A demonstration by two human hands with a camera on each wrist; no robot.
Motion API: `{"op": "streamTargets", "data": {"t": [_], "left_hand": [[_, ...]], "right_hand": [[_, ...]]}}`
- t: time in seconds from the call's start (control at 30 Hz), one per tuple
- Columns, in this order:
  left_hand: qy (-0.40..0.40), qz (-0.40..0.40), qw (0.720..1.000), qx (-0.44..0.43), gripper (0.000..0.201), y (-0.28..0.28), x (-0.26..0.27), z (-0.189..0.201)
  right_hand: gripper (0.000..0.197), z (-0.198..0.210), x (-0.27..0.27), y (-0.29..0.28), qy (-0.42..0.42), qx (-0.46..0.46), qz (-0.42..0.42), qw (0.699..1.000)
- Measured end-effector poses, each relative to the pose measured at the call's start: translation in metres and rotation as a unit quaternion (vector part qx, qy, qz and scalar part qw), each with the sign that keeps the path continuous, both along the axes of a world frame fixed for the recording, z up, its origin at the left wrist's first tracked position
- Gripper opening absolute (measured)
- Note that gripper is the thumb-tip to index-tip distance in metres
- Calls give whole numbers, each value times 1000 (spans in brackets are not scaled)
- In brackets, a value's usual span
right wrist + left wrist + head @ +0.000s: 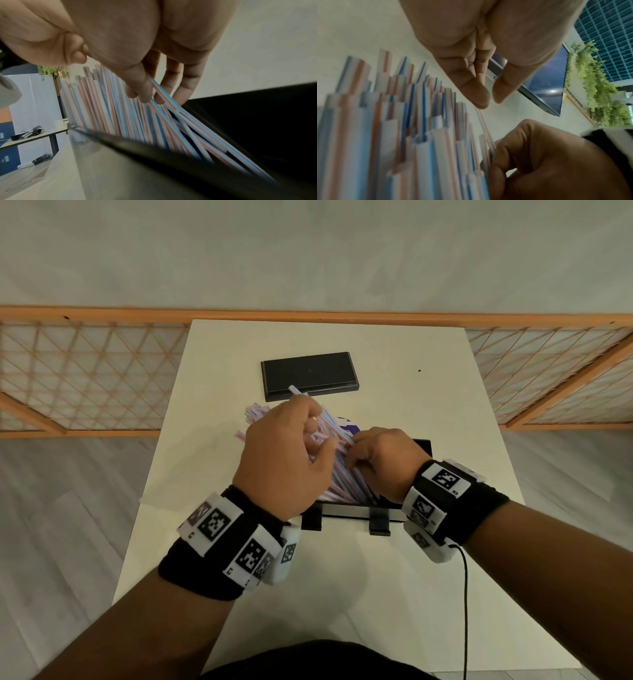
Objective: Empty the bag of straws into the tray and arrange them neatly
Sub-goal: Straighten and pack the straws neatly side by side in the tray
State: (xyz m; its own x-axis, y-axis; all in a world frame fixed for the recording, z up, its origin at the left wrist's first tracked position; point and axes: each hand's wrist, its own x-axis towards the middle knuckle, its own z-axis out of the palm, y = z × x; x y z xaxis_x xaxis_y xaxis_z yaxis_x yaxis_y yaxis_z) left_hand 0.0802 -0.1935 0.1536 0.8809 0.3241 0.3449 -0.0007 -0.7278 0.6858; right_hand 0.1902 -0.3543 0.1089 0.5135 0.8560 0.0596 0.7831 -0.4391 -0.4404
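Note:
A bundle of red- and blue-striped white straws (342,481) leans out of the near black tray (422,445), fanned toward the far left. My left hand (318,433) pinches a single straw (295,390) between thumb and finger above the bundle; the left wrist view shows those fingertips (481,100) on a thin straw (485,127). My right hand (352,448) grips several straws at the bundle's right side, thumb and fingers (144,94) closed round them over the tray wall (257,121). A purple-printed piece (351,426), maybe the bag, shows behind the straws.
A second flat black tray or lid (308,374) lies further back on the white table (428,392). Two black clips (380,525) stick out of the near tray's front. A cable (465,594) hangs from my right wrist. A wooden lattice rail (85,378) runs behind the table.

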Motion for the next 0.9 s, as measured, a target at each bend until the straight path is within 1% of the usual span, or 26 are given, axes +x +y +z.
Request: {"op": "streamTargets", "data": {"t": [0.1,0.13,0.17,0.2,0.23,0.27,0.3,0.33,0.4,0.43,0.47,0.5,0.53,0.6,0.63,0.67,0.7,0.73,0.8,0.87,0.9], "left_hand": [[3,-20,1000,-2,71,-8,-3,8],[5,-26,999,18,83,-9,-3,11],[23,-36,998,53,89,-9,-2,14],[67,-49,992,96,87,-8,0,15],[120,-58,981,138,73,-6,3,14],[164,-69,969,169,50,-3,6,14],[188,-80,962,183,27,-1,7,12],[195,-88,960,182,14,-1,8,10],[171,-92,966,172,11,-3,9,10],[163,-87,968,169,16,-6,8,10],[166,-82,968,171,25,-8,9,10],[181,-71,962,191,30,-9,9,8],[198,-61,952,226,28,-10,11,10],[183,-59,939,284,8,-11,13,11],[190,-65,927,316,11,-9,15,11],[181,-68,919,343,20,-7,16,8],[170,-67,916,358,23,-4,17,5],[173,-68,911,369,24,-3,16,2],[176,-72,901,391,26,-3,17,0],[163,-78,903,390,26,-5,19,3],[175,-82,904,382,26,-7,20,4]], "right_hand": [[25,-5,-1,-1,6,-1,6,1000],[26,-5,-1,-2,7,3,13,1000],[26,-4,-2,-2,7,10,21,1000],[27,-3,-3,-3,5,17,26,999],[27,-2,-3,-2,3,22,28,999],[27,-1,-3,-2,1,25,26,999],[26,-1,-2,-1,0,25,22,999],[26,-2,-2,-1,1,25,18,1000],[25,-4,0,-1,7,28,4,1000],[24,-5,2,-1,10,33,-4,999],[25,-5,3,-2,12,37,-14,999],[25,-5,4,-2,17,39,-24,999],[26,-5,3,-3,23,43,-29,998],[27,-4,1,-5,40,54,-31,997],[27,-3,0,-6,54,62,-37,996],[28,-3,-2,-7,72,69,-52,994],[30,-4,-2,-8,88,75,-75,991],[34,-4,-3,-9,98,72,-105,987],[35,-4,-2,-9,117,51,-154,980],[32,-2,-3,-9,142,51,-166,975],[30,0,-4,-8,155,57,-160,973]]}}
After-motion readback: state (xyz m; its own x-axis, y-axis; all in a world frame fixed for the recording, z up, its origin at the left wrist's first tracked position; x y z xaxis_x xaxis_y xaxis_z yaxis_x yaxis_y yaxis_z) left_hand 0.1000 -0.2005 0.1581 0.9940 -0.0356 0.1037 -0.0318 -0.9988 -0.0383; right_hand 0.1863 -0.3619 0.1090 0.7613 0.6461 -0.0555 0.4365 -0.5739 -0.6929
